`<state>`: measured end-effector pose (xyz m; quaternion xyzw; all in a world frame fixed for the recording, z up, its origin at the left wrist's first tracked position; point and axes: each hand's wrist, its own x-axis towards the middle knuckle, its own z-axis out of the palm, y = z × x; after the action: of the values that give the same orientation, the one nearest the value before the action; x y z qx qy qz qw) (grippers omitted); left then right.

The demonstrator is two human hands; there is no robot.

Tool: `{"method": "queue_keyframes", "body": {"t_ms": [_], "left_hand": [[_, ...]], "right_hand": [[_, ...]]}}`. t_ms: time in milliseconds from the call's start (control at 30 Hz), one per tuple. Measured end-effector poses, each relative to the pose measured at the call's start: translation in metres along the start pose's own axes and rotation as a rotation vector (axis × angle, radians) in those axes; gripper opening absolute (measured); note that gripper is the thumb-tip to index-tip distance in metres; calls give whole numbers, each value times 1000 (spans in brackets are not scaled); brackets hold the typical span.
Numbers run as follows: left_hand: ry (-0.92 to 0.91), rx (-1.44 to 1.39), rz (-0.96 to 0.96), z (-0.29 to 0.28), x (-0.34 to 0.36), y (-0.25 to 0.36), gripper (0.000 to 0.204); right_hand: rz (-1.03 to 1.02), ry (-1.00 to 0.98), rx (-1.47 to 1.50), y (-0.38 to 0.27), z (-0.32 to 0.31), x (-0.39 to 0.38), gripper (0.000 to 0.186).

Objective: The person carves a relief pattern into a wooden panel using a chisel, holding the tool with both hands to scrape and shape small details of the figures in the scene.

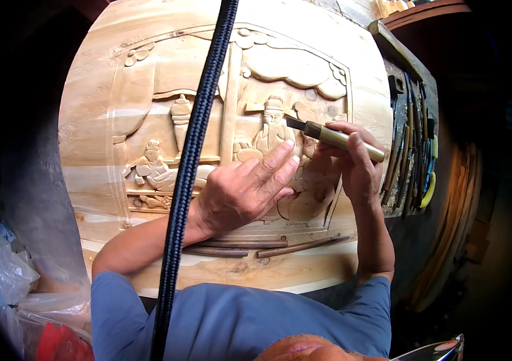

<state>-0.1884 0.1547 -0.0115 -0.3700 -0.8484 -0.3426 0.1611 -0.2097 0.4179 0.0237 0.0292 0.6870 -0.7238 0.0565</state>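
Before me lies a large pale wooden panel (90, 114) carved in relief with robed figures, curtains and a framed border. My right hand (361, 165) is closed round the wooden handle of a carving chisel (335, 137). Its flat dark blade points left, close to the shoulder of a carved figure (273, 114) in a winged hat. Across the panel just below that figure rests my left hand (241, 189), fingers stretched out and apart from the chisel. Whether the blade touches the wood I cannot tell. Part of the carving is hidden under my left hand and forearm.
Several slim wooden-handled tools (238, 244) lie along the panel's near edge. At the right, a bench holds a row of carving tools (409, 141) and a yellow brush (428, 190). A black braided cable (199, 120) crosses the view. Plastic bags (15, 274) sit at lower left.
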Motion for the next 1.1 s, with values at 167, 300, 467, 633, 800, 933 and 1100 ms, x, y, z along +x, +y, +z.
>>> {"method": "queue_keyframes", "body": {"t_ms": [167,300,467,633,800,933,1100], "left_hand": [[5,9,-35,1,0,0,57],[-4,35,-43,3,-4,-2,56],[-9,62,-40,5,-9,-3,53],[22,77,-51,10,-11,-5,50],[8,114,-28,12,-10,-7,47],[21,120,-27,14,-11,-7,46],[5,141,-18,13,-11,-8,44]], "right_hand": [[31,-16,-79,-11,7,3,27],[69,-15,-145,-17,12,7,29],[32,-65,-261,-23,16,10,29],[7,-67,-383,-26,24,11,27],[-19,-61,-385,-24,22,12,27],[-38,-79,-401,-26,24,14,26],[-15,-58,-466,-29,29,13,36]]}}
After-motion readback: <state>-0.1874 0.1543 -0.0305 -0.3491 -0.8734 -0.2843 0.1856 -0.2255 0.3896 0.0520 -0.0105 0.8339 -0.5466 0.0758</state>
